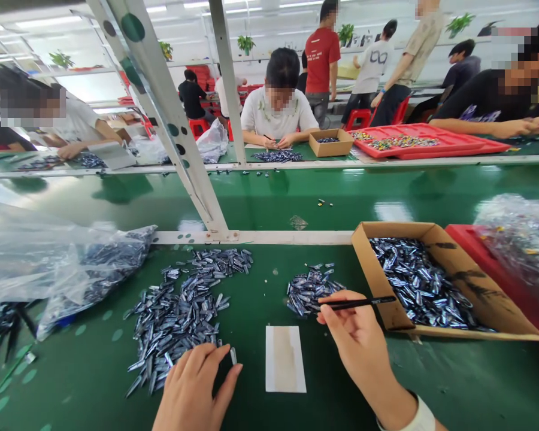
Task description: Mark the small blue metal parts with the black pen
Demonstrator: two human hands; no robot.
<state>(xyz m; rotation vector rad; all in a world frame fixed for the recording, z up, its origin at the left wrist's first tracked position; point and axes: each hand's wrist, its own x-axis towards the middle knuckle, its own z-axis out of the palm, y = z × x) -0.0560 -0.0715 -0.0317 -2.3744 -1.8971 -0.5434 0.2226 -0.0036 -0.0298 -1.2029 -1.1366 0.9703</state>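
Note:
My left hand [197, 386] is at the lower edge of a large pile of small, dark, glossy elongated pieces [179, 311]. One such piece [233, 355], pale and shiny, is pinched between its thumb and index finger. In my right hand [357, 338] is a pair of black tweezers [368, 301], held nearly level. The fingertips are beside a smaller pile of the same pieces [309, 290], partly covering its right edge. Between my hands, a white card [299, 365] with a beige strip [284, 359] lies flat on the green table [251, 407].
An open cardboard box [516, 317] of similar pieces stands right, beside a red tray [489, 257] and plastic bag [521, 239]. A clear bag [72, 269] of pieces lies left. A slanted metal post [179, 149] rises ahead. Co-workers sit across the green surface [269, 203].

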